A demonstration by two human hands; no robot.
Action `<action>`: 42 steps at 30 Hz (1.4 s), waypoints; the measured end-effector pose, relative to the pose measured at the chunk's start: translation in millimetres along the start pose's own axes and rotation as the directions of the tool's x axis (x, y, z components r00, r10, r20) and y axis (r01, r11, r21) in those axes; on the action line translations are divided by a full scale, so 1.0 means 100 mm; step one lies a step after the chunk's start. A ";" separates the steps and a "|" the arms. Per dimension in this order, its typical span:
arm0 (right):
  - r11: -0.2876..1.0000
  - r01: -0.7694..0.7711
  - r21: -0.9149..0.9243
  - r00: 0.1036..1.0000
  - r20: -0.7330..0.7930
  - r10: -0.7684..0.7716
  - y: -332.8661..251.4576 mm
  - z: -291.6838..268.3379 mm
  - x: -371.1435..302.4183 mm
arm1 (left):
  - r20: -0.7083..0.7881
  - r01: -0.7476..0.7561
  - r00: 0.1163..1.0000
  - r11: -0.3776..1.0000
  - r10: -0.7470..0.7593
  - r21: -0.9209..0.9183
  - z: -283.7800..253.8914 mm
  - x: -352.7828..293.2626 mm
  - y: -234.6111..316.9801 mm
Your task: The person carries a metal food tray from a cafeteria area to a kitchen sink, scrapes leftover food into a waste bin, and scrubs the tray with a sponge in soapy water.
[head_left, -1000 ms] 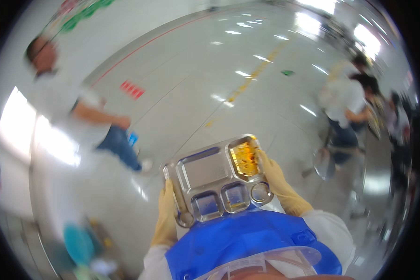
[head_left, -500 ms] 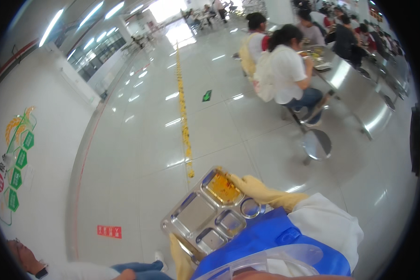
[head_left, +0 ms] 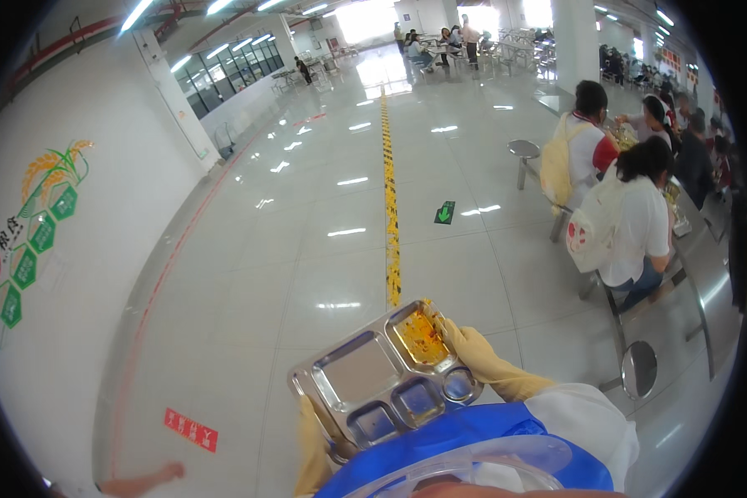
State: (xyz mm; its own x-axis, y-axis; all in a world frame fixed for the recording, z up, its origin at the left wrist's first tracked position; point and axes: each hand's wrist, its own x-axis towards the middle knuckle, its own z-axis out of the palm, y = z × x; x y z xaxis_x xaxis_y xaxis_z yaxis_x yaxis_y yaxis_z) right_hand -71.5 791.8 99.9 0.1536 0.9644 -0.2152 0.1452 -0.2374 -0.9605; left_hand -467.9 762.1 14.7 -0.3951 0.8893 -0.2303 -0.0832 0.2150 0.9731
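A compartmented stainless steel meal tray (head_left: 358,369) is held tilted in front of my body. Orange-yellow, oily food remains (head_left: 423,339) coat its far right compartment; the large one beside it looks bare. My right hand (head_left: 473,349), in a pale yellow rubber glove, is closed on the tray's right edge. At the near left corner my left hand (head_left: 311,444), gloved alike, grips the rim; its fingers are partly hidden. A blue apron (head_left: 448,440) covers my front, just behind the tray.
Seated people (head_left: 631,216) with backpacks line metal tables on the right. A round stool (head_left: 639,369) stands near them. A yellow-black floor stripe (head_left: 392,207) runs ahead along shiny tiles. On the left are a white wall (head_left: 116,166) and another person's arm (head_left: 145,481).
My view has swung left, so the diners and floor stripe sit farther right. The person at lower left has mostly left the picture. Both hands keep holding the tray.
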 end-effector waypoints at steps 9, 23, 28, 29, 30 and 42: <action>0.998 -0.060 0.018 0.988 -0.142 0.062 0.12 0.15 -0.15 | 0.274 0.111 0.958 0.991 -0.088 -0.069 0.03 0.90 0.05; 0.992 0.069 -0.107 0.995 0.086 -0.060 0.60 0.17 0.58 | -0.019 0.020 1.000 0.994 -0.023 -0.105 0.19 -0.19 0.13; 0.996 0.007 -0.084 1.000 0.024 -0.005 0.29 0.07 0.26 | 0.106 0.060 0.993 0.988 -0.045 -0.144 0.13 0.16 0.19; 0.999 -0.010 -0.049 1.000 -0.005 0.010 0.42 0.08 0.24 | 0.167 0.097 0.983 0.982 -0.070 -0.160 0.10 0.24 0.11; 1.000 -0.012 -0.012 0.999 -0.034 0.012 0.49 0.10 0.25 | 0.227 0.123 0.971 0.976 -0.081 -0.179 0.11 0.37 0.03; 0.999 -0.038 -0.005 0.990 -0.134 0.037 -0.08 0.42 0.41 | 0.218 0.127 0.962 0.975 -0.165 0.180 0.12 1.31 0.85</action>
State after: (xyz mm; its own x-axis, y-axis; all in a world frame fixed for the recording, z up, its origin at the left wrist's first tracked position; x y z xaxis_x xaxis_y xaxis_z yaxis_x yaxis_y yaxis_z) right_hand -107.7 838.6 91.3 0.2886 0.9307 -0.2248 0.1437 -0.2742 -0.9509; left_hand -515.9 901.7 67.5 -0.1665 0.9079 -0.3848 0.0334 0.3952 0.9180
